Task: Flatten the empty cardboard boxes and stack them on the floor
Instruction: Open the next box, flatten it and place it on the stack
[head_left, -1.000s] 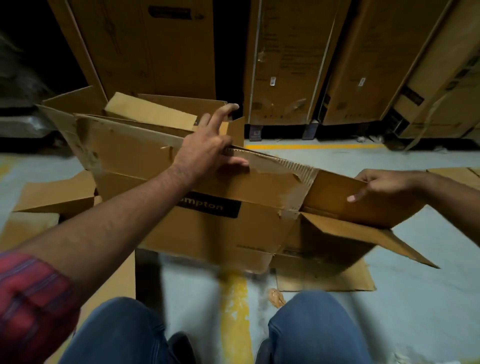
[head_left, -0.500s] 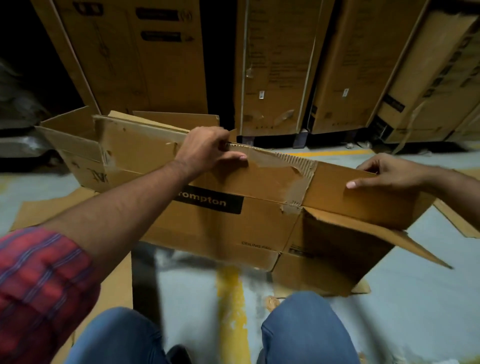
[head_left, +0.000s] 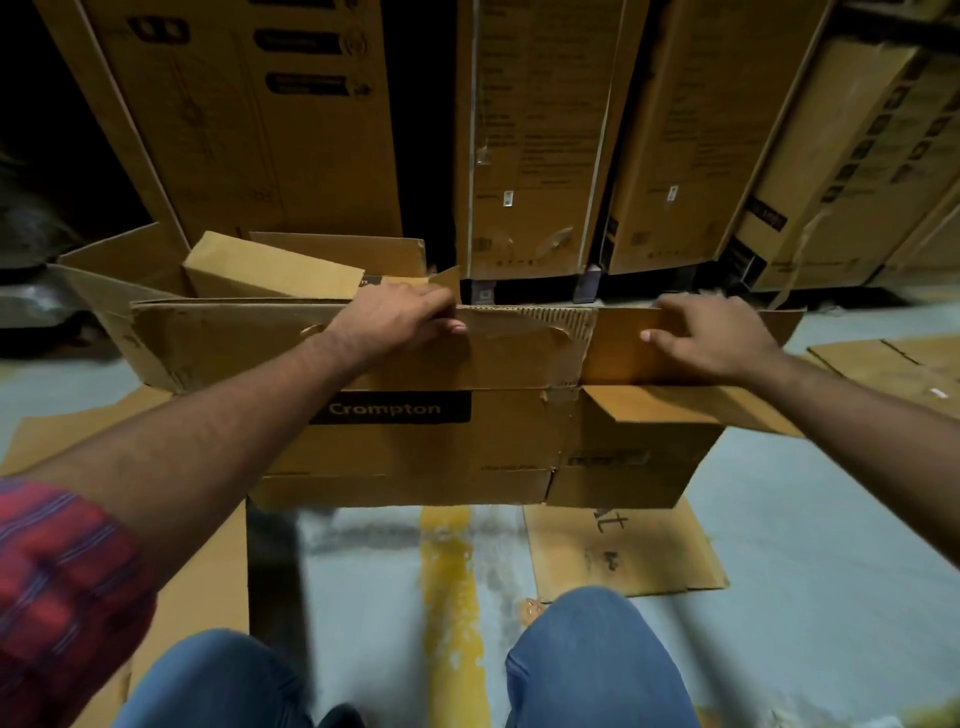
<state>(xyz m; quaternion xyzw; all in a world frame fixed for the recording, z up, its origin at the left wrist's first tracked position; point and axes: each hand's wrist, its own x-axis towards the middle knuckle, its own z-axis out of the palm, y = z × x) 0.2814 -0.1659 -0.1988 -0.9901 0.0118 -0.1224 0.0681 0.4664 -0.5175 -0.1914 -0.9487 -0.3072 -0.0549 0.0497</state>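
Note:
A long brown cardboard box (head_left: 509, 431) with a black "Crompton" label lies almost flat in front of me, held up off the floor. My left hand (head_left: 400, 317) grips its top edge near the middle, fingers curled over the far side. My right hand (head_left: 711, 338) grips the same top edge farther right, thumb on the near face. One end flap (head_left: 691, 410) sticks out toward me at the right. Behind it stands another open box (head_left: 156, 270) with its flaps up.
Flat cardboard sheets lie on the grey floor at left (head_left: 208, 571), under the box at centre right (head_left: 623, 556) and at far right (head_left: 893, 364). Tall packed cartons (head_left: 535, 140) line the back. A yellow floor stripe (head_left: 449, 587) runs between my knees.
The box has collapsed from open to nearly flat. Both hands moved toward each other along its top edge, and the right hand came inward from the box's end.

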